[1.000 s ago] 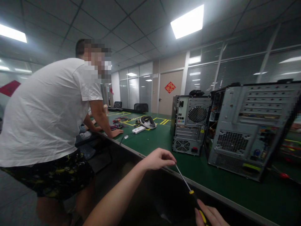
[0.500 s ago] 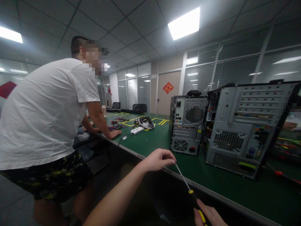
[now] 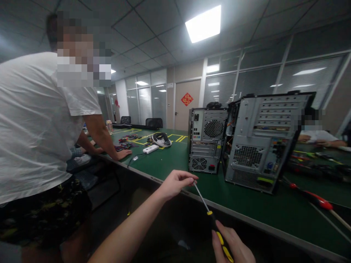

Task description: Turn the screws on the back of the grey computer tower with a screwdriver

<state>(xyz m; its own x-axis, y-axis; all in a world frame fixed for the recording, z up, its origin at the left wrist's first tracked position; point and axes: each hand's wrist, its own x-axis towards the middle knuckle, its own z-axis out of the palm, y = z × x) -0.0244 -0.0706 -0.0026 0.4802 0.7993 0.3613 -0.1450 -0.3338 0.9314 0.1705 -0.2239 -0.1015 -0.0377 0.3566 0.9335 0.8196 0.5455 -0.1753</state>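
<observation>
My right hand point(image 3: 231, 244) is wrapped round the black and yellow handle of a screwdriver point(image 3: 202, 198), low in the view. Its thin metal shaft points up and left. At the far end, my left hand point(image 3: 179, 183) pinches the tip between thumb and fingers; whether something tiny sits there too, I cannot make out. Both hands are in front of the green table's point(image 3: 172, 164) near edge. Beyond them stand two computer cases with their rear panels towards me: a smaller one point(image 3: 205, 146) and a larger one point(image 3: 252, 142), side by side.
A person in a white shirt point(image 3: 35, 120) leans on the table at the left. Farther back lie a white power strip point(image 3: 150, 149), a coil of cable point(image 3: 161, 139) and small tangled wires point(image 3: 127, 138). A red-handled tool point(image 3: 318, 199) lies at the right; another person sits beyond it.
The view has swung right and the scene has shifted left, bringing the red-handled tool further into view. Both hands keep the same hold on the screwdriver.
</observation>
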